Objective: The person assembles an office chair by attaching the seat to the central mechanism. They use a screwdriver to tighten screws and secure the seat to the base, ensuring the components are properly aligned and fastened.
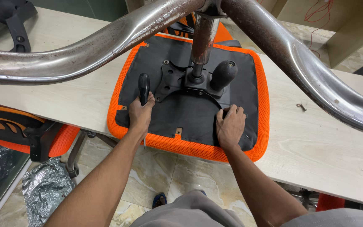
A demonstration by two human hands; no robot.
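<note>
The orange mesh seat with black underside lies upside down on the pale wooden desk. Your left hand grips its black lever; your right hand presses flat, steadying it.

bright even light, sharp, edges bowed

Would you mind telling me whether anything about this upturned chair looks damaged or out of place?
Yes: the chrome star base is blotched with brown rust, worst on the centre column. A loose screw lies alone on the wooden table, right of the orange seat.
</note>
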